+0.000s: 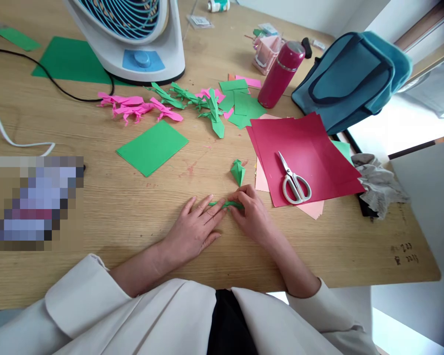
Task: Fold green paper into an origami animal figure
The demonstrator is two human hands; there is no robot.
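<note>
On the near part of the surface (133,217) lies a narrow, folded green paper strip (234,203), partly covered by fingers; the left hand (194,226) is spread nearly flat, its fingertips resting at the strip's left portion; the right hand (253,214) has its fingers bent, thumb and fingertips pinching the strip's right end; just beyond the right hand sits a small folded green piece (238,173), apart from the strip; to the right, white-handled scissors (296,185) lie on red sheets (318,148); farther off to the left lies a green paper rectangle (152,148); beyond it are pink folded figures (128,104), with green folded figures (213,113) to their right; behind these stand a white fan (114,64), a red flask (279,79) and a teal bag (350,74); one item at far left is obscured by pixelation.
</note>
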